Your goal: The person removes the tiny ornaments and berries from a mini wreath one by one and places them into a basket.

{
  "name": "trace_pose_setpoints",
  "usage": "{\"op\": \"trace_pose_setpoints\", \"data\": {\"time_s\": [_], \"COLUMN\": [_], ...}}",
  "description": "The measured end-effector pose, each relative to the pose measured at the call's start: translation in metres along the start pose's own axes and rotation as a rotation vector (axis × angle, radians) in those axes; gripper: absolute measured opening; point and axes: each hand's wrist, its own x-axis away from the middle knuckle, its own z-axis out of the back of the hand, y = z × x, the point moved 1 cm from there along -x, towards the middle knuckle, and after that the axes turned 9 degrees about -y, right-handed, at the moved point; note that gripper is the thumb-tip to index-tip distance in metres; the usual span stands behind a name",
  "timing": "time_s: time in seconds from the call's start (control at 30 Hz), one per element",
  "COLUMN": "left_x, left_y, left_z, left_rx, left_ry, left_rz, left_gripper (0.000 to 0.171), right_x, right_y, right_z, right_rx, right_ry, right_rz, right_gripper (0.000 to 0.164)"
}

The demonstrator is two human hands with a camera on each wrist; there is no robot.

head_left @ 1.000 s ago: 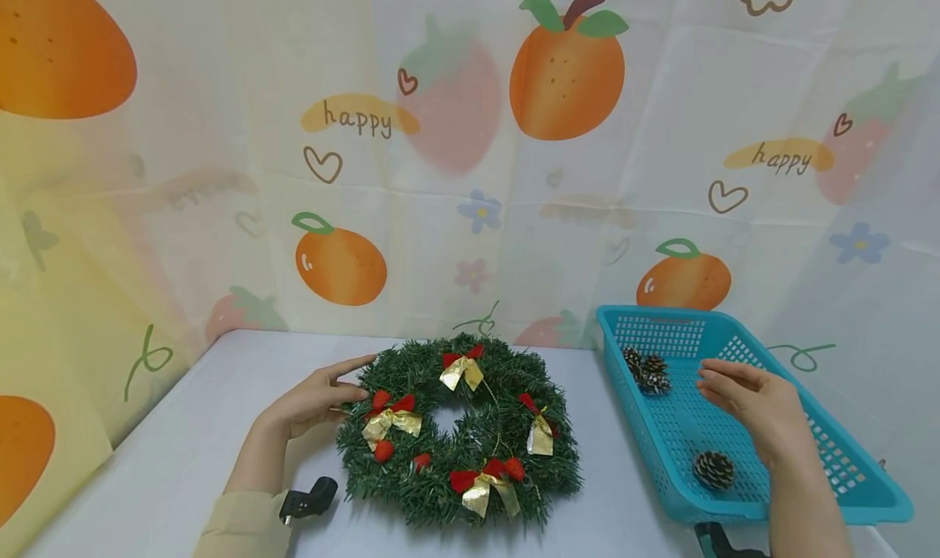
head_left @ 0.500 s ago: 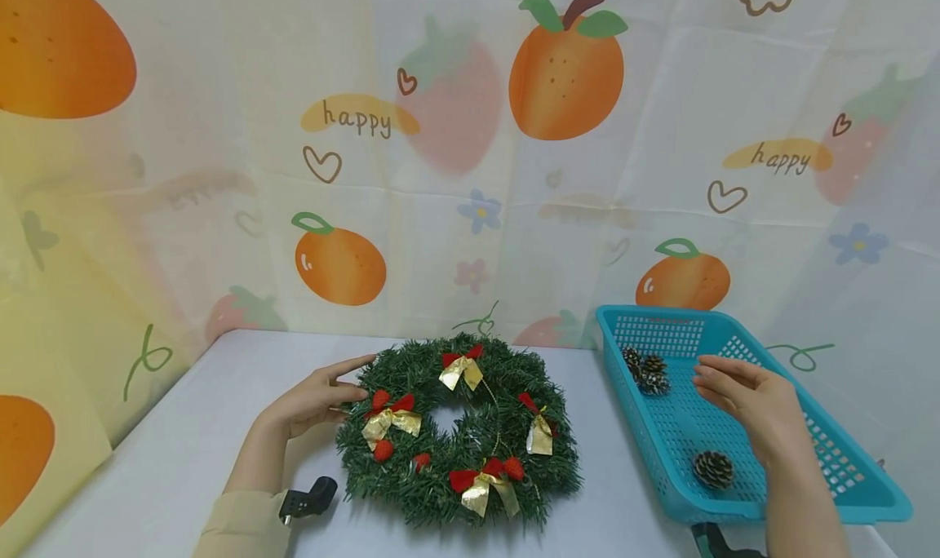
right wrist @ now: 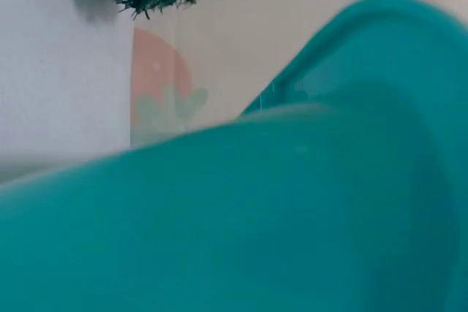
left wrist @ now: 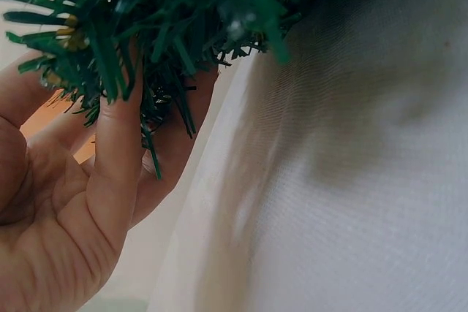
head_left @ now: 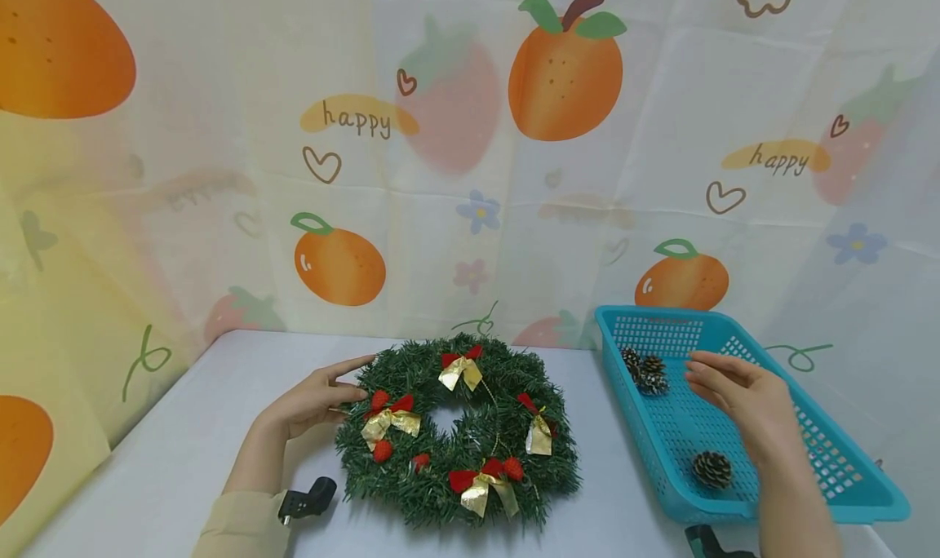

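Touching a wreath (head_left: 473, 444), the left hand (head_left: 317, 396) has fingers spread — right hand (head_left: 752, 407) arches over basket (head_left: 646, 437), grip unclear.

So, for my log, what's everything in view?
Wreath: 1, green, on table
Bows: 4, red and gold, on wreath
Berries: 4+, red, on wreath
String: 1+, gold, on wreath
Basket: 1, turquoise, right of wreath
Pine cones: at least 4, brown, in basket
Table: 1, white, under wreath
Cloth: 1+, pale, fruit-printed, behind table
Wrist devices: 2, black, at wrists
Sleeve: 1, beige, lower left
Left hand: 1, bare, touching wreath
Right hand: 1, bare, above basket
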Motion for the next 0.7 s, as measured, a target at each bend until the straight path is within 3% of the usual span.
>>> {"op": "trace_pose_setpoints", "data": {"time_s": [0.33,0.7], "left_x": [0.0,0.0], "left_y": [0.002,0.001], "left_z": [-0.001,-0.001], "left_rx": [0.002,0.003], "left_ry": [-0.001,-0.006], "left_rz": [0.004,-0.005], "left_gripper": [0.077,0.076], "right_x": [0.001,0.003], "right_y": [-0.006,-0.012], "right_z": [-0.012,-0.028], "right_rx": [-0.034,0.112], "right_ry": [-0.014,-0.036], "right_rz": [0.04,0.025], "right_gripper": [0.025,0.035]}}
